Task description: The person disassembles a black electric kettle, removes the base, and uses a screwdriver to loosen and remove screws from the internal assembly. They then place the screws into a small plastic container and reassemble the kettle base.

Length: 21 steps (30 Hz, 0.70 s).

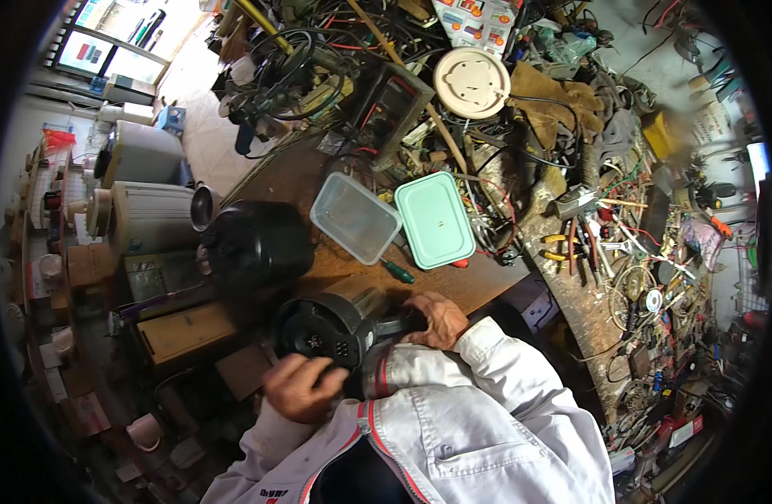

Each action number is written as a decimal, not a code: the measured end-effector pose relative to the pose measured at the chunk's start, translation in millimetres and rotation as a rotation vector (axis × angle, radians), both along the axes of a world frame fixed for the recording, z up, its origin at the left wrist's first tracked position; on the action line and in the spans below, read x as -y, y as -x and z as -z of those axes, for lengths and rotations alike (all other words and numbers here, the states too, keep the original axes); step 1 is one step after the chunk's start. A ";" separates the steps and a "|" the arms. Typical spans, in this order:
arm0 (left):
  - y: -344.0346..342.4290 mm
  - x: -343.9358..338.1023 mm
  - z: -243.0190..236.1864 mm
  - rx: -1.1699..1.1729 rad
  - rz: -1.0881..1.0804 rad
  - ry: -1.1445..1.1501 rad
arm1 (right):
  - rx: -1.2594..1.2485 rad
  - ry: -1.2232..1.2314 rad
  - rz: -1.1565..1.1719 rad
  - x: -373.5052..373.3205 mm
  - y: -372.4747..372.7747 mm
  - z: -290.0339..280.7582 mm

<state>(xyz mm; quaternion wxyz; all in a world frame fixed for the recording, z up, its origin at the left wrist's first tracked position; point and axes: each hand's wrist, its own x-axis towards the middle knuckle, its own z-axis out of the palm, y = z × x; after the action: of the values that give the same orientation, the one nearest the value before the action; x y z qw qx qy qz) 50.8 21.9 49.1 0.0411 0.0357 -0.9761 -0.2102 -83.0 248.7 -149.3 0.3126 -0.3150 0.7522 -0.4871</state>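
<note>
A jug-like vessel (pixel 349 304) lies tilted at the table's near edge. Its round black end (pixel 306 334), with small openings in it, faces up toward me. My right hand (pixel 438 319) is shut around its dark handle (pixel 392 327). Close to the black end is my left hand (pixel 304 386), its fingers bent and slightly blurred; whether it touches or pinches anything cannot be made out. Beyond the vessel stands a bulky black appliance part (pixel 264 245). A green-handled screwdriver (pixel 398 271) rests by a clear plastic box (pixel 358 217) and a mint-green lid (pixel 436 220) bearing a few tiny pieces.
Tangled cables (pixel 306 71), a cream round disc (pixel 472 82) and brown gloves (pixel 554 101) pile up at the back. Yellow-handled pliers (pixel 561 246) and loose tools crowd the right-hand bench (pixel 600 370). Leftward are boxed appliances (pixel 147 155) and a wooden-topped box (pixel 187 333).
</note>
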 end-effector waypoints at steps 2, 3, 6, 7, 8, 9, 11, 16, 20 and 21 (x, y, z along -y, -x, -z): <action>6.0 7.5 -4.9 -0.069 -0.211 0.005 | 0.039 -0.088 0.128 -24.4 4.6 5.4; 8.7 14.0 -3.8 -0.133 -0.269 -0.016 | 0.043 -0.162 0.194 -35.2 4.7 15.6; 8.9 28.7 14.1 -0.096 -0.308 0.044 | -0.051 -0.263 0.388 -47.7 8.9 32.5; 9.5 31.8 22.8 -0.101 -0.328 0.046 | -0.072 -0.276 0.396 -45.7 12.9 31.1; 3.3 35.8 32.2 -0.051 -0.329 0.004 | -0.094 -0.288 0.404 -40.9 17.3 29.2; 1.0 35.2 38.0 -0.032 -0.332 0.006 | -0.112 -0.300 0.411 -34.9 21.2 27.1; 1.7 35.6 43.2 0.002 -0.325 0.014 | -0.304 -0.260 0.392 -18.9 17.4 47.5; 0.2 33.0 44.1 -0.045 -0.356 -0.055 | -0.367 -0.427 0.151 23.0 8.4 70.0; 2.3 38.1 46.8 -0.045 -0.341 -0.037 | -0.558 -0.407 0.197 41.7 16.0 53.4; 2.5 38.1 47.1 -0.062 -0.349 -0.041 | -0.602 -0.397 0.216 43.3 18.0 58.3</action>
<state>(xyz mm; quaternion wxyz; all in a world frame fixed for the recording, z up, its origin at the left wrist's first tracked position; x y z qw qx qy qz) 48.4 -16.3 1.9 0.1063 0.1989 -0.9489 -0.2208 -101.0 205.4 -207.7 0.0794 -0.2962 0.9191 -0.2474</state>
